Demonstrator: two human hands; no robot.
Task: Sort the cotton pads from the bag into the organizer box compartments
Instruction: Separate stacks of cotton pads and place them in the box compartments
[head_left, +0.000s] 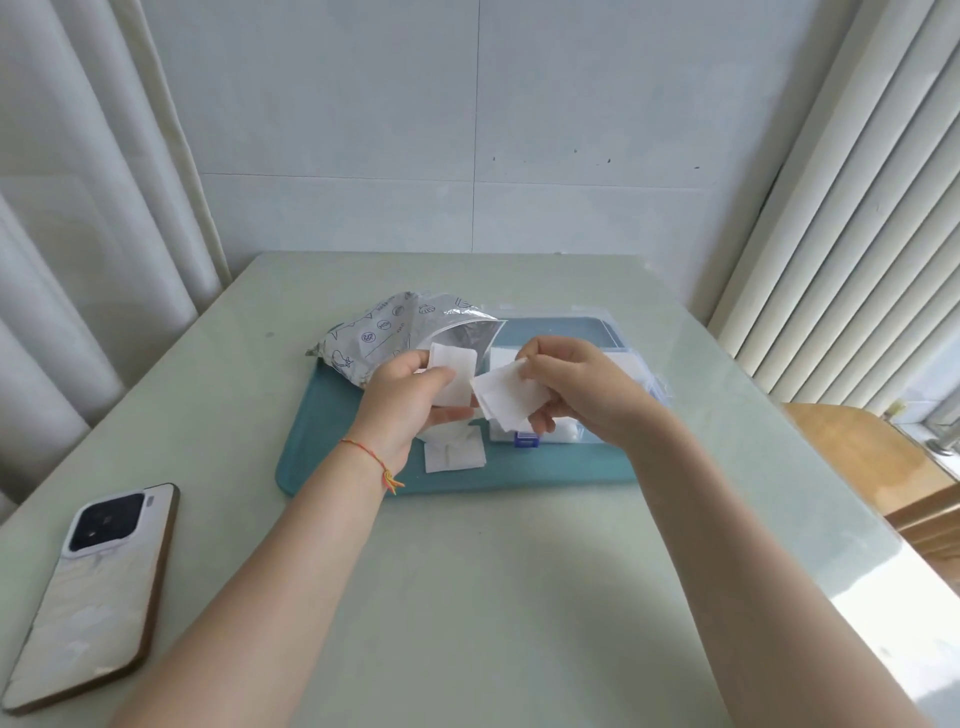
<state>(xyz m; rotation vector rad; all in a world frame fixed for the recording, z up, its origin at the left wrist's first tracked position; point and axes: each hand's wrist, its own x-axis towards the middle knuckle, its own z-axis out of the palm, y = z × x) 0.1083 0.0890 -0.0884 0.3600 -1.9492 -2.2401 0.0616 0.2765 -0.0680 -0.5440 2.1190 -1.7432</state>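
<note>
Mid-task, I judge: my left hand (415, 395) and right hand (566, 387) each pinch cotton pads (501, 400); the bag (395, 332) lies open, the organizer box (566, 338) largely hidden.

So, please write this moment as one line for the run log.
left hand: holds cotton pads | right hand: holds cotton pad stack | bag: open, on teal tray | organizer box: behind right hand

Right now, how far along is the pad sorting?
Midway, it seems. The bag lies open and some pads already sit in the clear box. Each hand, left and right, holds pads. A few pads on the blue mat remain unsorted.
</note>
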